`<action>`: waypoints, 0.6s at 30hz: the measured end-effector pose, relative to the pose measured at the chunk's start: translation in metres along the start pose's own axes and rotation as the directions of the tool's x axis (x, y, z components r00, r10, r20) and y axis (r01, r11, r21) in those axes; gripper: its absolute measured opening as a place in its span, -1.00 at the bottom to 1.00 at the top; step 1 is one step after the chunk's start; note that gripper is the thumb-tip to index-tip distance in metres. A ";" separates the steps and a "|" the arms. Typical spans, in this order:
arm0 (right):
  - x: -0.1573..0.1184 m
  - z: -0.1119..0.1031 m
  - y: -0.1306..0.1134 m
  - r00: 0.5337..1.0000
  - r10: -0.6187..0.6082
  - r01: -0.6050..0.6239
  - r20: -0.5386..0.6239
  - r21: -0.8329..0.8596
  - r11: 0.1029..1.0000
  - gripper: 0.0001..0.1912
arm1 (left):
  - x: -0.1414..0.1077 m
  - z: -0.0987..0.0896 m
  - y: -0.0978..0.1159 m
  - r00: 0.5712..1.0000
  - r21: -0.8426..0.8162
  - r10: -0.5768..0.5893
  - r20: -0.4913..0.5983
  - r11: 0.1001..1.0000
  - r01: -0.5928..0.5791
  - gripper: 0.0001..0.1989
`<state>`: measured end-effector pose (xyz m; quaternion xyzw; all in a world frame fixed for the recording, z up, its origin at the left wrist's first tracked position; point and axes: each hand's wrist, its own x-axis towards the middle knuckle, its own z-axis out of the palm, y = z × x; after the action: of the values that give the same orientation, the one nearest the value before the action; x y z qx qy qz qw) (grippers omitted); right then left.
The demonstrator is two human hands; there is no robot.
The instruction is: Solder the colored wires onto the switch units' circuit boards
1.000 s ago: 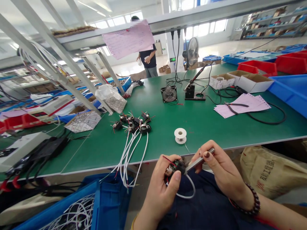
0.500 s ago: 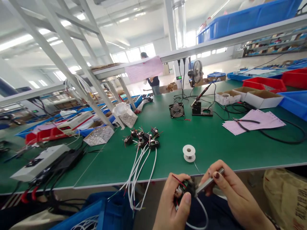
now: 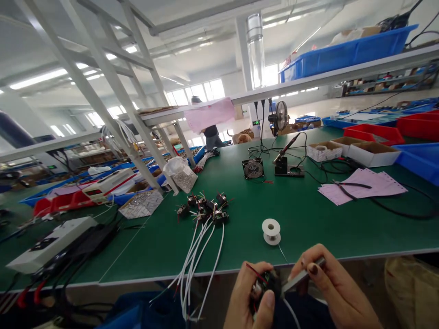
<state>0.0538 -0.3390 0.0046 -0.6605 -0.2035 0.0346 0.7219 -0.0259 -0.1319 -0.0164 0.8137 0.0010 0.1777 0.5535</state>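
Note:
Low in the view, my left hand [image 3: 245, 292] is closed around a small black electronic module [image 3: 270, 282] with red wires and a white cable [image 3: 291, 311]. My right hand [image 3: 334, 285] pinches a flat, silver metal tool [image 3: 302, 277]; its tip meets the module's right side. Which kind of tool it is, I cannot make out. Just beyond my hands stands a white spool of solder wire [image 3: 271, 232], its loose end trailing toward them. Left of it, several similar modules [image 3: 207, 208] lie in a pile, their white cables [image 3: 192, 260] hanging over the table edge.
On the green table [image 3: 240, 242] are a soldering iron in its stand [image 3: 284, 160], a small square fan [image 3: 253, 169] and pink papers [image 3: 363, 185] with a black cable. A power strip [image 3: 51, 242] lies left. A shelf [image 3: 318, 75] spans above; a person [image 3: 211, 135] stands far behind.
The camera view has tilted up slightly, so the table and hands sit lower. Both hands keep their holds on the module and metal tool.

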 end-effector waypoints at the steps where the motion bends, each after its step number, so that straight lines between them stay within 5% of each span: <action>1: -0.001 -0.001 -0.002 0.998 -0.059 0.058 -0.034 -0.023 0.998 -0.55 | 0.000 -0.001 0.003 1.000 0.006 -0.030 -0.001 1.000 0.030 -0.45; 5: -0.005 -0.006 -0.009 0.961 -0.261 0.252 -0.094 -0.101 0.962 -0.76 | 0.003 -0.003 0.013 0.997 0.012 -0.071 0.003 0.997 0.071 -0.56; 18: -0.003 -0.007 -0.010 0.970 -0.241 0.243 0.037 -0.149 0.958 -0.80 | 0.014 -0.006 0.026 0.994 0.045 -0.104 0.029 0.994 0.102 -0.61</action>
<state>0.0507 -0.3478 0.0135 -0.6834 -0.2913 -0.0635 0.6663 -0.0193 -0.1338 0.0128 0.8270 0.0383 0.1361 0.5442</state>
